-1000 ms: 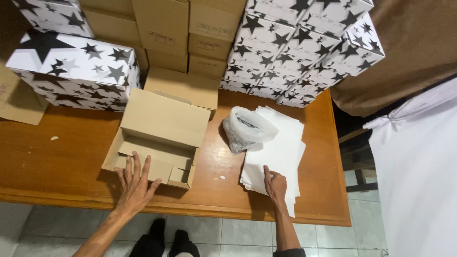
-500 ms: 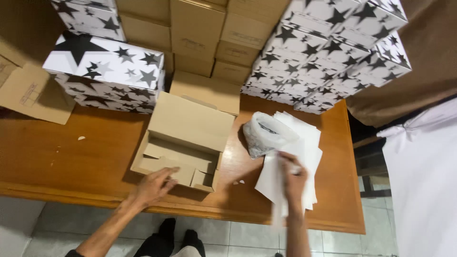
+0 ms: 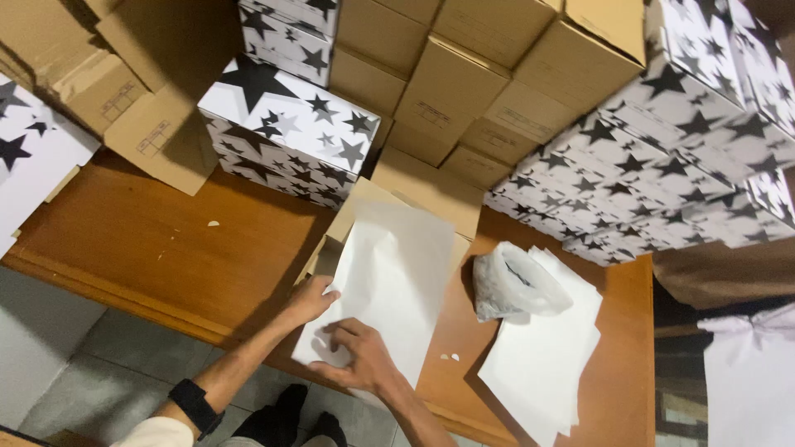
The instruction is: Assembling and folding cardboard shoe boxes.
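A white sheet of paper [image 3: 389, 281] lies spread over the open brown cardboard box [image 3: 356, 217] on the wooden table [image 3: 166, 240]. My left hand [image 3: 312, 300] rests at the sheet's left edge, fingers touching paper and box rim. My right hand [image 3: 358, 358] presses flat on the near end of the sheet, fingers spread. To the right lies a stack of white paper sheets [image 3: 542, 368], with a crumpled clear plastic bag [image 3: 512, 285] on its far end. The box's inside is hidden under the sheet.
Star-patterned white boxes [image 3: 290, 132] and plain brown cartons [image 3: 464, 74] are stacked along the table's back; more star boxes [image 3: 662, 174] at right. A flattened carton [image 3: 157, 132] leans at left. White cloth [image 3: 749, 381] hangs at far right. Tiled floor lies below the near edge.
My right hand has carried a sheet from the stack over to the box and laid it across the opening. My left hand shifted to the sheet's left edge. The view moved closer.
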